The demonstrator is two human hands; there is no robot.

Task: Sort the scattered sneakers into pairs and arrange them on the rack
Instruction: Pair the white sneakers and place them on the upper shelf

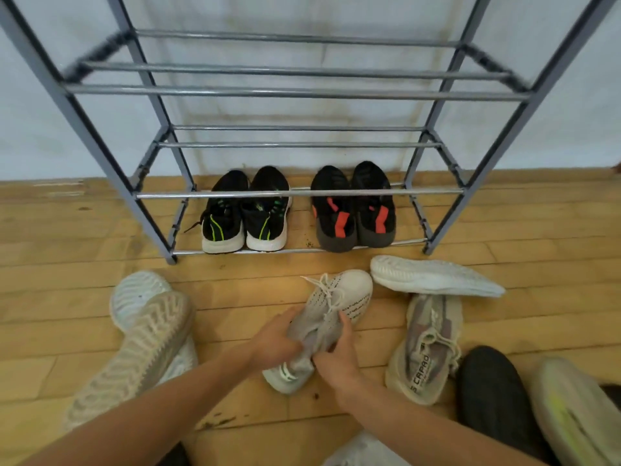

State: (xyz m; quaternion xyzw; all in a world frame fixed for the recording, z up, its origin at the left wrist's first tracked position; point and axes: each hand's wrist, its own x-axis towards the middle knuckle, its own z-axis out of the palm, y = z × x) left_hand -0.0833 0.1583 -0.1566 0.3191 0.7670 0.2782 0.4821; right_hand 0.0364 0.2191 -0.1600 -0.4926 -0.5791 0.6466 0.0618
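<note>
— What's on the rack (302, 195), bottom shelf?
— Two pairs, toes to the wall: black-and-green sneakers (245, 213) left, black-and-red sneakers (354, 210) right
— And the wooden floor (67, 237)?
— Sole-up sneakers (148, 334) overlapping at left; at right a white sneaker (433, 275) on its side, a lettered sneaker (425, 351) upright, a dark sneaker (494, 391) beside it

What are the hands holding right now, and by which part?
Both grip one pale grey knit sneaker by its rear half: the left hand on the left side of the collar, the right hand opposite, near the heel.
</note>
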